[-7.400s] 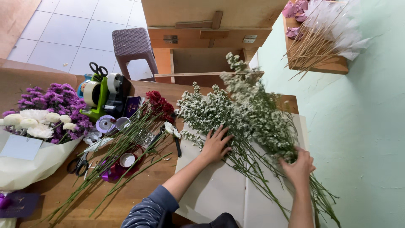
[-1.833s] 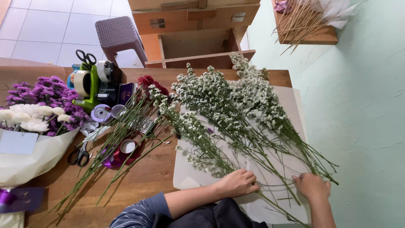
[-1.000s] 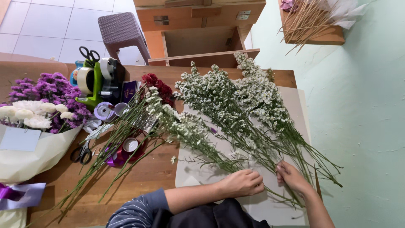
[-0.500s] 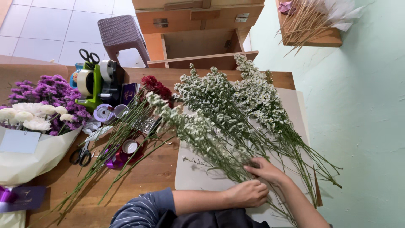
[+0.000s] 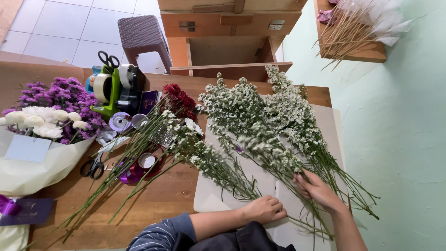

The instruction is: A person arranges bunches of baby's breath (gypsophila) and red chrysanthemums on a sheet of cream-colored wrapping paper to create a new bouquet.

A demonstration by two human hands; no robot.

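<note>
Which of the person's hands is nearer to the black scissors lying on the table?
Left. The left hand rests on the pale paper, across bare wood from the scissors; the right hand sits farther off among the white flower stems.

The right hand (image 5: 318,189) is closing its fingers around green stems of the white filler flowers (image 5: 260,116) lying on the pale wrapping paper (image 5: 218,200), while the left hand (image 5: 264,209) is resting curled on that paper beside the stems.
</note>
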